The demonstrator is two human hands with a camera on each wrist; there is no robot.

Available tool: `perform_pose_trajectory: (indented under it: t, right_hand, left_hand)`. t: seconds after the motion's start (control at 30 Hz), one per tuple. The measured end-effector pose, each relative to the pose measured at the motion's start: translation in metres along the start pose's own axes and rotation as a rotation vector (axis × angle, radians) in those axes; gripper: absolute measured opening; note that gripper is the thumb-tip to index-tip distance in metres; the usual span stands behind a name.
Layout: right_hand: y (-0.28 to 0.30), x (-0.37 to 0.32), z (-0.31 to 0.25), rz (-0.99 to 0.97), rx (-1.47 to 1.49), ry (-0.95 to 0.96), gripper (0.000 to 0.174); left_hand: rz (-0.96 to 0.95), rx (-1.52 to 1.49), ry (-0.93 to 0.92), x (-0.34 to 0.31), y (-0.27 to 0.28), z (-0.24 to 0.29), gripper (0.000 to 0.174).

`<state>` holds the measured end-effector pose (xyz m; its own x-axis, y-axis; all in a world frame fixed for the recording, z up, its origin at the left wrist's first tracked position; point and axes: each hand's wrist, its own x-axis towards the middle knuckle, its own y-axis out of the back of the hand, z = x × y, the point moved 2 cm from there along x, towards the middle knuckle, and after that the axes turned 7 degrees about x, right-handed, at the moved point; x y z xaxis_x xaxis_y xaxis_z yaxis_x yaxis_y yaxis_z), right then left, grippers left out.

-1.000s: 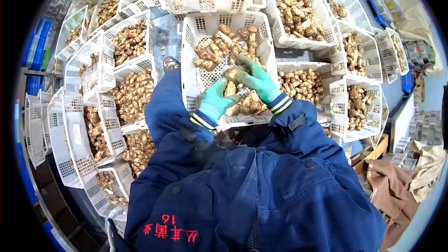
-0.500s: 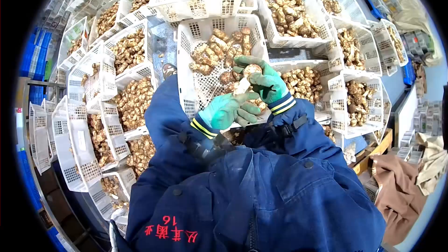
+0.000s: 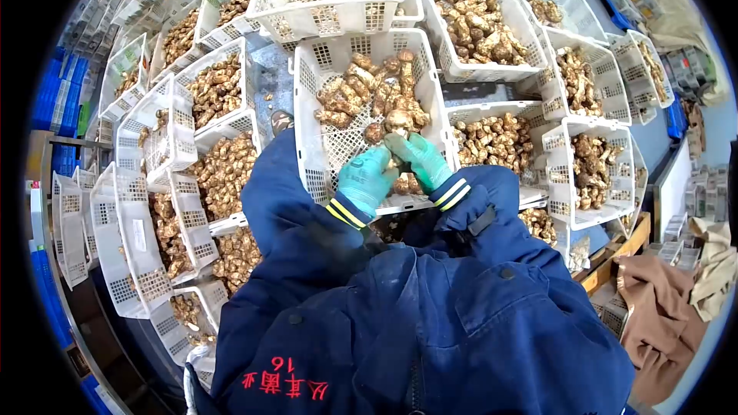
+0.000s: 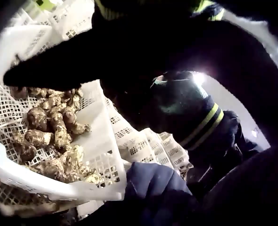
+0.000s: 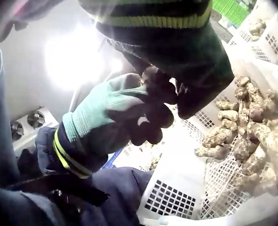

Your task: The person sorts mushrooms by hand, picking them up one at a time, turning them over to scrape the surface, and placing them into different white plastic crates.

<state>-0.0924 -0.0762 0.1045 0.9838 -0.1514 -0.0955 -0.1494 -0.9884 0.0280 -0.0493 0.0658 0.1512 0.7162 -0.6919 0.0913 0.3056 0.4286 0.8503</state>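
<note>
Both hands wear green gloves and meet over the near part of a white plastic crate (image 3: 307, 131). Between their fingertips shows a small pale piece of a mushroom (image 3: 394, 161), mostly hidden by the gloves. My left hand (image 3: 365, 178) curls its fingers around it from the left; my right hand (image 3: 425, 161) pinches at it from the other side. A round-capped mushroom (image 3: 399, 121) shows just beyond the fingers. Brown-and-cream mushrooms (image 3: 344, 98) lie farther back in the crate. The right wrist view shows the left hand (image 5: 113, 110) with bent fingers against the dark right glove.
Crates of mushrooms crowd around: one at the far side (image 3: 330, 8), one at the back right (image 3: 480, 31), others on the left (image 3: 223, 173) and right (image 3: 592, 173). A brown cloth (image 3: 661, 323) hangs at the lower right. Blue crates (image 3: 61, 92) stand at the far left.
The hands rose and parted slightly with a pale-stemmed mushroom showing between them, then came down close together. The mushroom in them is now mostly covered by the gloves.
</note>
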Motion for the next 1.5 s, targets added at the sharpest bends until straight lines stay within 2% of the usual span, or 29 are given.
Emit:
perform_pose_trajectory:
  t: [0.03,0.07,0.13,0.17,0.2,0.27,0.33,0.4,0.47,0.53,0.57,0.6,0.73,0.8,0.83,0.93,1.0,1.03,1.13,1.17,1.2,1.23,1.27,1.3,1.33,1.37,1.43,1.47,1.5]
  right_hand:
    - [0.005,-0.002,0.0,-0.006,-0.332,0.15,0.024]
    - [0.01,-0.005,0.001,0.04,-0.666,0.301,0.021]
    - [0.025,0.0,0.016,0.081,0.149,-0.199,0.02]
    - [0.038,-0.005,-0.003,0.106,-0.166,-0.125,0.018]
    - [0.047,-0.005,0.004,0.203,0.376,-0.389,0.018]
    - [0.057,-0.011,-0.021,0.282,0.543,-0.366,0.026]
    - [0.073,-0.012,-0.019,0.317,0.614,-0.285,0.031]
    - [0.092,-0.015,-0.009,0.294,0.676,-0.337,0.031]
    - [0.099,-0.015,-0.018,0.383,0.704,-0.322,0.03]
    - [0.112,-0.016,-0.016,0.357,0.691,-0.294,0.033]
    - [0.12,-0.017,-0.016,0.306,0.64,-0.349,0.035]
    - [0.121,-0.015,-0.014,0.334,0.775,-0.32,0.038]
    - [0.128,-0.006,-0.021,0.179,1.094,-0.275,0.047]
    - [0.134,-0.002,-0.016,0.079,1.174,-0.318,0.05]
    - [0.131,-0.001,-0.018,0.084,1.249,-0.327,0.052]
    - [0.131,0.001,-0.021,0.031,1.203,-0.325,0.052]
    - [0.132,0.0,-0.024,0.11,1.054,-0.334,0.054]
    - [0.132,-0.001,-0.021,0.135,1.031,-0.333,0.054]
    - [0.134,0.003,-0.033,0.092,1.013,-0.315,0.054]
    - [0.136,0.002,-0.031,0.117,0.912,-0.348,0.053]
    - [0.139,0.001,-0.031,0.15,0.808,-0.376,0.051]
    - [0.136,0.002,-0.045,0.154,0.808,-0.376,0.048]
    - [0.138,-0.002,-0.038,0.206,0.687,-0.323,0.048]
    - [0.15,-0.009,-0.021,0.104,0.328,-0.092,0.055]
    - [0.157,-0.014,-0.034,0.078,0.054,0.048,0.059]
    - [0.161,-0.019,-0.054,0.083,-0.08,0.088,0.063]
    - [0.172,-0.032,-0.068,0.16,-0.023,-0.021,0.072]
    - [0.184,-0.037,-0.063,0.244,0.224,-0.162,0.059]
    - [0.195,-0.042,-0.058,0.367,0.479,-0.281,0.046]
  left_hand:
    - [-0.025,0.096,-0.022,0.002,-0.003,0.001,0.038]
    - [-0.034,0.031,-0.024,0.0,-0.005,0.001,0.038]
    - [-0.057,-0.096,-0.031,-0.002,-0.005,0.002,0.037]
    - [-0.212,-0.228,0.06,0.003,-0.005,0.001,0.038]
    - [-0.219,-0.498,0.08,0.0,-0.038,-0.031,0.037]
    - [-0.37,-0.12,0.122,0.016,-0.016,-0.049,0.034]
    - [-0.4,0.075,0.226,0.033,-0.017,-0.082,0.031]
    - [-0.328,0.251,0.271,0.055,-0.03,-0.125,0.035]
    - [-0.413,0.366,0.407,0.079,-0.036,-0.152,0.058]
    - [-0.398,0.509,0.303,0.091,-0.056,-0.181,0.07]
    - [-0.46,0.572,0.321,0.099,-0.056,-0.178,0.071]
    - [-0.523,0.634,0.337,0.105,-0.057,-0.177,0.072]
    - [-0.46,0.852,0.312,0.11,-0.091,-0.185,0.057]
    - [-0.337,0.917,0.285,0.116,-0.1,-0.188,0.039]
    - [-0.405,0.904,0.273,0.118,-0.099,-0.187,0.039]
    - [-0.628,0.948,0.326,0.122,-0.105,-0.197,0.033]
    - [-0.617,0.969,0.357,0.115,-0.126,-0.216,0.024]
    - [-0.512,0.983,0.315,0.111,-0.129,-0.215,0.014]
    - [-0.537,0.96,0.301,0.111,-0.123,-0.208,0.013]
    - [-0.424,0.916,0.25,0.105,-0.124,-0.209,0.016]
    - [-0.416,0.957,0.306,0.098,-0.15,-0.236,0.02]
    - [-0.47,0.768,0.281,0.098,-0.135,-0.219,0.026]
    - [-0.389,0.666,0.31,0.088,-0.144,-0.226,0.034]
    - [-0.323,0.598,0.275,0.08,-0.153,-0.237,0.038]
    - [-0.451,0.489,0.413,0.087,-0.151,-0.236,0.04]
    - [-0.419,0.376,0.506,0.087,-0.134,-0.215,0.045]
    - [-0.456,0.394,0.578,0.086,-0.133,-0.217,0.048]
    - [-0.497,0.424,0.62,0.089,-0.132,-0.214,0.048]
    - [-0.566,0.274,0.678,0.096,-0.115,-0.187,0.042]
